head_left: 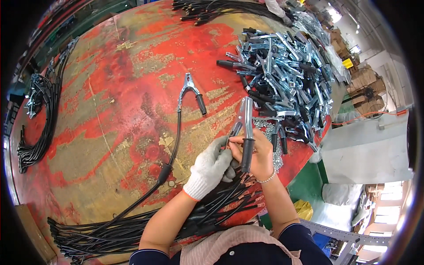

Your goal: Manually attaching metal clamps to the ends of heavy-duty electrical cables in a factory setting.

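- Metal clamp [248, 119] sits between both hands, over the near right part of the red table [132, 110].
- Gloved left hand [207, 167] curls around its lower left side.
- Right hand [261, 154] pinches it, thumb against fingers; whether a cable end is held there too, I cannot tell.
- Brace it firmly in the glove, probably, leaving bare fingertips for fine alignment.

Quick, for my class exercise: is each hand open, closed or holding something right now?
Left hand: gloved, curled closed; exactly what it grips is hidden.
Right hand: bare, closed on a metal clamp.
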A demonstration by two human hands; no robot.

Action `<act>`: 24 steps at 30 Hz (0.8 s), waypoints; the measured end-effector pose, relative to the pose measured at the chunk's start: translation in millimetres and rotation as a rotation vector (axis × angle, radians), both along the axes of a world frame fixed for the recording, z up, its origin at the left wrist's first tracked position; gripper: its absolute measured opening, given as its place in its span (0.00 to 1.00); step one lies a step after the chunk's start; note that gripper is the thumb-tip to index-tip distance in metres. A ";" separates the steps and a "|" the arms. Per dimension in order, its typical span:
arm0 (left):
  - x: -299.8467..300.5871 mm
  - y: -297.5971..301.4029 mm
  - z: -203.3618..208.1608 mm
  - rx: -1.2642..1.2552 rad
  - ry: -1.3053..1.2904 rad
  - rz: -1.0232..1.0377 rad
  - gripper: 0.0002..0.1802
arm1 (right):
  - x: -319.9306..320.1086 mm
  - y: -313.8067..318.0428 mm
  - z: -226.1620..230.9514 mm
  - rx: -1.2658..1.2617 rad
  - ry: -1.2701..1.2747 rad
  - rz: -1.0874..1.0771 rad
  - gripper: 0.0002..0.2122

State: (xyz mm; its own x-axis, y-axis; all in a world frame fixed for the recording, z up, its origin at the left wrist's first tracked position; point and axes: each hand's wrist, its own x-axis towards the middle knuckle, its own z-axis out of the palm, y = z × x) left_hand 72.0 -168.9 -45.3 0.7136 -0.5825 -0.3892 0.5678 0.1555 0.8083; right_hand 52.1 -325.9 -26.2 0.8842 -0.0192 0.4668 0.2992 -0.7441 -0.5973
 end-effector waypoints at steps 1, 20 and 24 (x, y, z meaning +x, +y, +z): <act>-0.1 -0.2 -0.7 0.007 -0.008 0.002 0.24 | 0.3 -0.5 0.5 -0.002 0.001 -0.002 0.11; 1.3 -1.6 3.7 0.010 0.028 -0.011 0.26 | 0.9 -4.5 1.1 -0.004 0.034 0.005 0.10; -0.1 -0.8 -0.1 0.008 -0.010 0.007 0.24 | 1.0 -3.4 -0.9 -0.045 -0.006 -0.016 0.10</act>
State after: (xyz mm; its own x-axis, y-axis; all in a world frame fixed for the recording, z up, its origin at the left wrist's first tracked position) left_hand 71.9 -169.7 -45.4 0.7215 -0.5744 -0.3867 0.5586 0.1529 0.8152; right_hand 53.1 -329.3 -27.1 0.8810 -0.0120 0.4729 0.2907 -0.7750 -0.5612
